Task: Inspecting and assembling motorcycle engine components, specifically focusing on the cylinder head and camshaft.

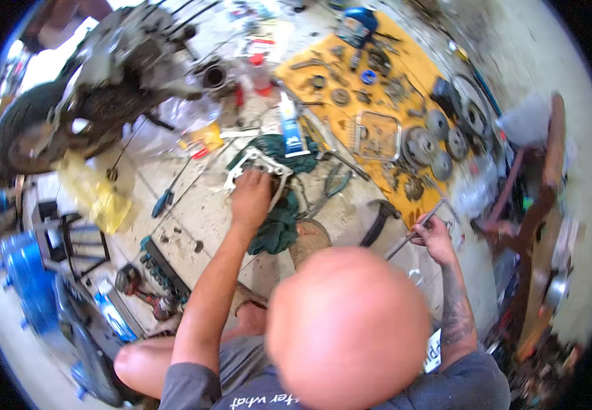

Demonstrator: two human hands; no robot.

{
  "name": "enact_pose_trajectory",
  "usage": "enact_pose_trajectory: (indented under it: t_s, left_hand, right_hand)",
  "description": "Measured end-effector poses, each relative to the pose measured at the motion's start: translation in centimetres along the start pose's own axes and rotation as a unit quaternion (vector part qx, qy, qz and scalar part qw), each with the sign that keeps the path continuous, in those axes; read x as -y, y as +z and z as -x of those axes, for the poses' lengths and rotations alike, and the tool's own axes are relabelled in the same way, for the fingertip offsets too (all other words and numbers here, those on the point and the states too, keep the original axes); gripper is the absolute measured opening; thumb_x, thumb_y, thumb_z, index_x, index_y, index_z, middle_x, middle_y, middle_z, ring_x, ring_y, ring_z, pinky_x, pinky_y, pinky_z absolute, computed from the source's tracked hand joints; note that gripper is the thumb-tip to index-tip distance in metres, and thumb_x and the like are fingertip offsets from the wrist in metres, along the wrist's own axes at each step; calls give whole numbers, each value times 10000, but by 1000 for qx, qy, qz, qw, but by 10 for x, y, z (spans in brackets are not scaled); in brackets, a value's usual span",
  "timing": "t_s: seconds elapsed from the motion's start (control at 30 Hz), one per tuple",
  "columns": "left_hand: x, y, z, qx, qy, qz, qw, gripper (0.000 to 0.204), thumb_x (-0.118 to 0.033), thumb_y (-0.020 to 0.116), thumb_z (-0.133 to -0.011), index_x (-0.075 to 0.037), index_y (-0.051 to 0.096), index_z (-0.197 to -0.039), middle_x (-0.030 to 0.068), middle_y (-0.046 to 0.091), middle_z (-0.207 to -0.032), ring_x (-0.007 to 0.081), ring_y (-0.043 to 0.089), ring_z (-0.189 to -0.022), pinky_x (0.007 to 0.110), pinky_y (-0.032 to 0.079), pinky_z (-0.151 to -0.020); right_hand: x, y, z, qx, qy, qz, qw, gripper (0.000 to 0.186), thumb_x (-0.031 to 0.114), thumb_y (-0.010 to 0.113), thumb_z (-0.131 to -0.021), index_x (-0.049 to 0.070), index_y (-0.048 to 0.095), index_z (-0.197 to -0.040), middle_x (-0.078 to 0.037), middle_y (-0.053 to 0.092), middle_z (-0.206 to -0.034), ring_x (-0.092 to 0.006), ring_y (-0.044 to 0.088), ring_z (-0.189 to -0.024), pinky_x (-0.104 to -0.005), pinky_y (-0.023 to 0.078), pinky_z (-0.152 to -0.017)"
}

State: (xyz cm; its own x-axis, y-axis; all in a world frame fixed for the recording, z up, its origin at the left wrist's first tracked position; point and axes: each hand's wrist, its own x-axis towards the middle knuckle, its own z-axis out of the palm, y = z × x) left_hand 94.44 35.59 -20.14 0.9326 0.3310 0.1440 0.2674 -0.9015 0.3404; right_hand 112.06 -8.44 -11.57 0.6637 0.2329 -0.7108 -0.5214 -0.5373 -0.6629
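Head view: left grip point(251, 195) on pale frame point(243, 162), closure hidden; right grip point(435, 239) around bent rod point(400, 246); green cloth point(277, 229) beneath left grip could let frame slide.

"Where's the bare left hand point(251, 195)?"
"Ahead-left of the smooth, rounded head point(351, 324), fingers bent downward, bare arm point(210, 294) extended."
"And the bare right hand point(435, 238)?"
"Ahead-right of the head, fingers curled, tattooed forearm point(456, 304) forward."

The frame point(240, 166) is over the cloth point(277, 222); the screwdriver point(163, 203) lies left, the hammer point(380, 222) between cloth and rod point(398, 247), gears point(422, 145) on the sheet point(409, 58) beyond.
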Motion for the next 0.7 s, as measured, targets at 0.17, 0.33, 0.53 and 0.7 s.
enact_pose_trajectory:
  t_s: [0.17,0.33,0.53,0.7]
  left_hand:
    - [-11,4,5,-110,-99,76,986,142,-162,711,-917,-42,642,-883,121,599,-941,342,570,-930,468,478,-822]
    - [0,3,15,-85,-85,94,988,67,-88,684,-889,-35,666,-926,116,617,-992,339,576,-992,453,485,-884]
    - [7,2,25,-44,-56,132,989,415,-17,653,-797,-64,708,-1206,95,650,-1171,313,570,-1177,433,479,-1031]
    - [-7,-3,18,-112,-153,219,957,258,-80,738,-822,-84,732,-1080,82,655,-1150,321,596,-1112,451,491,-977]
  right_hand:
    - [135,61,-18,88,-259,-49,961,152,188,548,-1095,62,530,-1178,-93,647,-1080,-270,728,-1023,-393,641,-869]
    - [212,118,-37,143,-394,-132,898,153,183,516,-1104,56,537,-1187,-107,656,-1082,-303,727,-1059,-404,647,-880]
    - [230,128,-45,155,-385,-184,891,159,181,500,-1105,64,552,-1200,-105,657,-1117,-318,718,-1103,-420,653,-897]
    - [234,150,-42,167,-409,-124,888,151,163,492,-1107,59,550,-1200,-111,658,-1134,-328,704,-1135,-449,634,-941]
